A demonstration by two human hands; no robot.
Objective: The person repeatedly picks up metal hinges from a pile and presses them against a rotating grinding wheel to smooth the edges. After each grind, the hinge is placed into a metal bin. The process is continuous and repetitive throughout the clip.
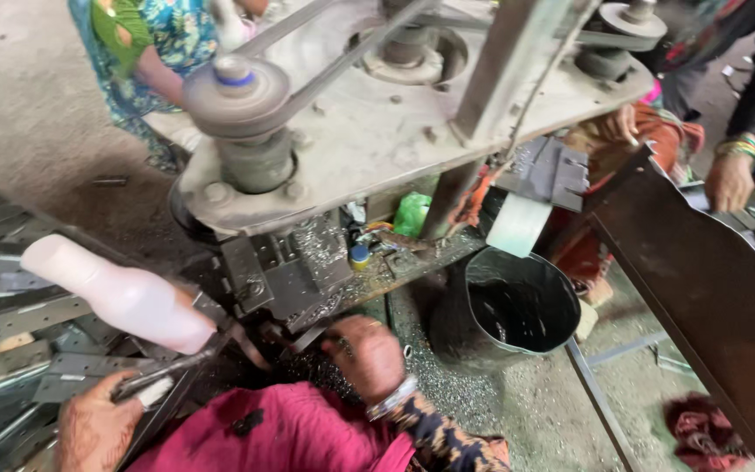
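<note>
Grey steel drill-press table with belt pulleys (377,131) far centre, over a dark metal die block (286,267). Black round plastic bucket (517,306) right of it, on the floor. Pale pink plastic bottle (120,293) lying tilted at near left, just above the left hand. Left hand (93,428) near left, fingers clamped on a thin dark metal strip (172,371). Right hand (367,354) near centre, knuckles up, touching the block's near edge; grip cannot be told.
</note>
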